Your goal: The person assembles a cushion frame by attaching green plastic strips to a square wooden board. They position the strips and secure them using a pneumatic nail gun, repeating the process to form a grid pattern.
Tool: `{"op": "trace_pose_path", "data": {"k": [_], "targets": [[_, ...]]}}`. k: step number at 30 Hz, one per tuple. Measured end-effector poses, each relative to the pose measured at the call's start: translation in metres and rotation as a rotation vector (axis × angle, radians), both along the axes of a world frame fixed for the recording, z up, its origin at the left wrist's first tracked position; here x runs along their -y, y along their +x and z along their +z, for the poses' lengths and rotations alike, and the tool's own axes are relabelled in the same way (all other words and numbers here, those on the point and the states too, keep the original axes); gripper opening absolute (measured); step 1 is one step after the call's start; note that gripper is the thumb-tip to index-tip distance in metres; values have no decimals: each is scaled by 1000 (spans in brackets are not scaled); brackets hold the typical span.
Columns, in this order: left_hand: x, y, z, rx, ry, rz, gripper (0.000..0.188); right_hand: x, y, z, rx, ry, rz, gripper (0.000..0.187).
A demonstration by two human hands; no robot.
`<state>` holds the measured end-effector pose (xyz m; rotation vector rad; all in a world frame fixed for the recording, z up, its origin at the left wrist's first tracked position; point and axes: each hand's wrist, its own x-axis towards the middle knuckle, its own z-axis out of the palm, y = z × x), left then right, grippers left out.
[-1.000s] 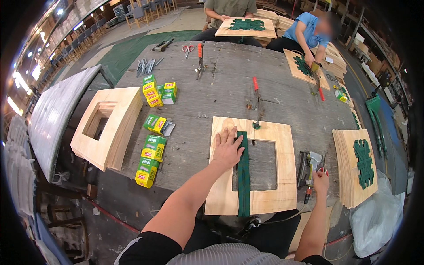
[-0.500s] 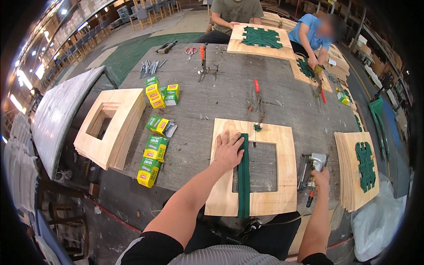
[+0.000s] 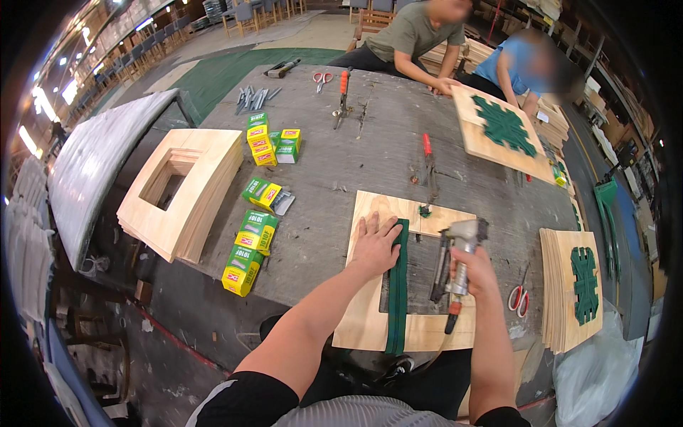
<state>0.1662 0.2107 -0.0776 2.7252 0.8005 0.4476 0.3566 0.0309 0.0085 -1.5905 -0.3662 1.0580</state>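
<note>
In front of me lies a square plywood frame (image 3: 361,317) with a rectangular opening. A dark green webbing strap (image 3: 396,306) runs over the left part of that opening, its near end overhanging the frame's front edge. My left hand (image 3: 377,245) rests on the frame's upper left with fingers spread, holding the strap's far end down. My right hand (image 3: 477,270) is wrapped round the handle of a pneumatic staple gun (image 3: 466,233), which hangs over the right side of the frame and hides part of it. A small green clamped bit (image 3: 425,211) touches the frame's far edge.
Left stand green-yellow staple boxes (image 3: 256,231) and a stack of plywood frames (image 3: 192,146). Red-handled scissors (image 3: 519,302) and a stack with a green woven panel (image 3: 585,285) are right. Toggle clamps (image 3: 429,160) stand on the table (image 3: 320,185). Two co-workers handle a webbed panel (image 3: 501,132) beyond.
My right hand has lifted the staple gun leftward over the frame, uncovering the scissors. My left hand stays on the strap. A co-worker has moved the webbed panel to the right.
</note>
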Motion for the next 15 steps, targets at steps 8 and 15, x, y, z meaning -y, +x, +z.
{"op": "trace_pose_path", "data": {"k": [8,15], "targets": [[-3,-3,-4,32,1,8,56,-86,-33,-12,244,-147,131,23],[-4,-3,-4,46,-25,7,56,-98,-44,-22,281,-179,148,36]]}}
